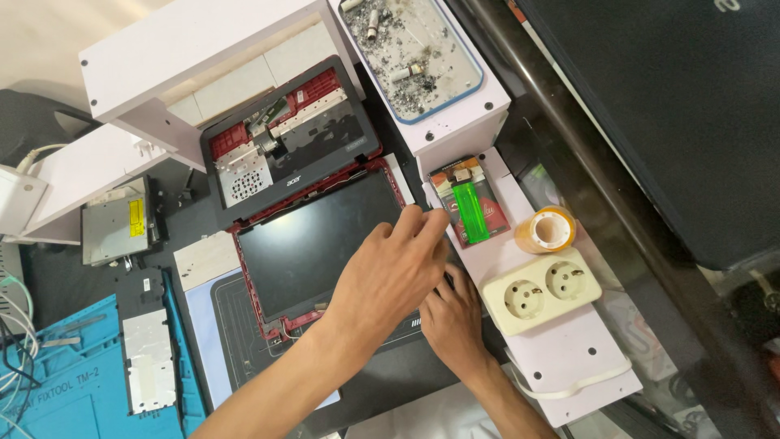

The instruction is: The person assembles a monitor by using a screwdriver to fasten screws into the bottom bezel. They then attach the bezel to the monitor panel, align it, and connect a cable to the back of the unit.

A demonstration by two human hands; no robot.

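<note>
Red-framed laptop screen panel (317, 244) lies flat just left of the fingers. Left hand (388, 272) reaches in palm down from the lower left, its fingers (422, 221) loosely together and pinching the panel's right edge. Right hand (453, 317) sits beneath it, fingers curled under the left; its grip cannot be told. White double socket (540, 290) lies just right.

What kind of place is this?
Probably a repair bench for electronics. An opened red laptop lies with its parts showing, a blue work mat sits nearby, and both hands work at its screen edge.
</note>
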